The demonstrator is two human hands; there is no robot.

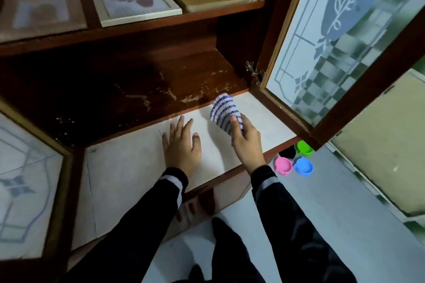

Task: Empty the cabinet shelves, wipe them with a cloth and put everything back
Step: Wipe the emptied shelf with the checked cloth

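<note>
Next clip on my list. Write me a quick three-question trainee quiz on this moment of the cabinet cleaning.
1. True or false: the left hand lies flat on the white shelf liner.
2. Which hand holds the striped cloth? A) left B) right C) both
3. Fill in: the coloured plastic cups sit on the ____, below the open glass door.

Key: 1 true. 2 B, the right hand. 3 floor.

left hand [181,145] lay flat on the white paper-lined bottom shelf [128,167], left of the right hand [247,142] gripping the blue-striped white cloth [225,108].
</note>
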